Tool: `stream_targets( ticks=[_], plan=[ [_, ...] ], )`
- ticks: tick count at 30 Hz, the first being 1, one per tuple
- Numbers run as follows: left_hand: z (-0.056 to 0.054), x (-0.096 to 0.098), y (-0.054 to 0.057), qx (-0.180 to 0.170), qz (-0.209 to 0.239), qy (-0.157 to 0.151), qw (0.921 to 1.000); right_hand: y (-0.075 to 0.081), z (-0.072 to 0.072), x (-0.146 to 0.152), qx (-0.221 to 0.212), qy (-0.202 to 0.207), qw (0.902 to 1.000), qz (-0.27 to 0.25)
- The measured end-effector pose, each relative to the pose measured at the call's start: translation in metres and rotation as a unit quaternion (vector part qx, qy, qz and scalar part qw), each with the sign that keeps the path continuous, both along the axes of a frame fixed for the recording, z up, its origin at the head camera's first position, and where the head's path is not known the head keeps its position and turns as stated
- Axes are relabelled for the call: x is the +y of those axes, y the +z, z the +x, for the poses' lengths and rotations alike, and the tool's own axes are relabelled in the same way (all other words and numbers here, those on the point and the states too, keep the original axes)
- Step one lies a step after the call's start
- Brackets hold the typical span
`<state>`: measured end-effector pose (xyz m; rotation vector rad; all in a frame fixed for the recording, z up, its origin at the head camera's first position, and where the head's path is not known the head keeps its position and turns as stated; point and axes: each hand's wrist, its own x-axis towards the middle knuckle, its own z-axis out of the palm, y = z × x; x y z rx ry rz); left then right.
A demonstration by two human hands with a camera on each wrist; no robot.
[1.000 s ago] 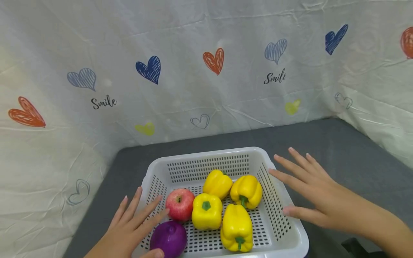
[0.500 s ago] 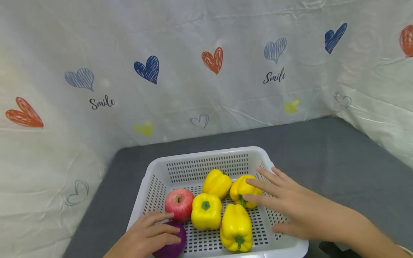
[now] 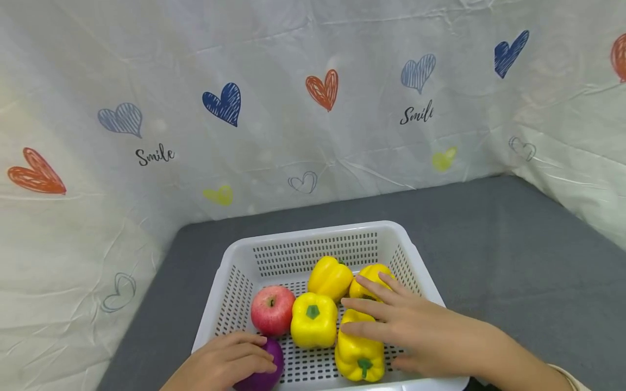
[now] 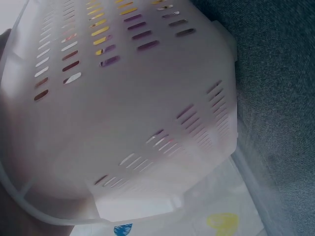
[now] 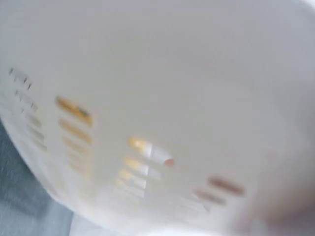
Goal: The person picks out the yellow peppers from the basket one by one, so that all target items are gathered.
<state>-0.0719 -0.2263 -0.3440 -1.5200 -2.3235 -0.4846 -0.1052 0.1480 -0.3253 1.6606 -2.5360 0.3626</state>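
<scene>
In the head view, my left hand (image 3: 225,361) lies over a glossy, rounded purple vegetable or fruit (image 3: 266,374), fingers curled across its top. The thumb is hidden. A red apple (image 3: 272,310) sits just beyond it. My right hand (image 3: 415,331), fingers spread, hovers over the front yellow bell pepper (image 3: 359,361) and partly covers the right-hand pepper (image 3: 371,271). Another yellow pepper (image 3: 314,320) stands beside the apple with its green stem up, and one more pepper (image 3: 329,277) lies behind. All rest inside a white plastic basket (image 3: 313,234).
The perforated basket wall (image 4: 123,108) fills most of the left wrist view. A blurred basket wall (image 5: 162,88) dominates the right wrist view. Grey cloth (image 3: 489,239) covers the table, and a white curtain (image 3: 274,163) printed with hearts hangs behind it.
My left hand has come down from above the basket's left side and curled onto the purple item. My right hand has moved left from the right rim to over the front pepper.
</scene>
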Motion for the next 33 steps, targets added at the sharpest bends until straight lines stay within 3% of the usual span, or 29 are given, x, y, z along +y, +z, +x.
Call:
stream_targets(
  ticks=[11, 16, 24, 33],
  plan=[
    [0.004, 0.0, 0.004, -0.033, -0.042, 0.042, 0.9977, 0.0, 0.0, -0.025, 0.005, 0.0, 0.9999, 0.011],
    [0.003, 0.0, 0.002, -0.022, -0.039, 0.039, 0.9982, -0.003, 0.0, -0.027, 0.029, 0.007, 0.9996, 0.001],
    [0.001, -0.001, -0.001, -0.009, -0.028, 0.024, 0.9993, -0.008, -0.001, -0.025, 0.061, -0.014, 0.9979, 0.014],
    [0.002, 0.0, 0.002, -0.019, -0.035, 0.032, 0.9987, -0.006, -0.001, -0.027, 0.011, -0.035, 0.9984, 0.043]
  ],
)
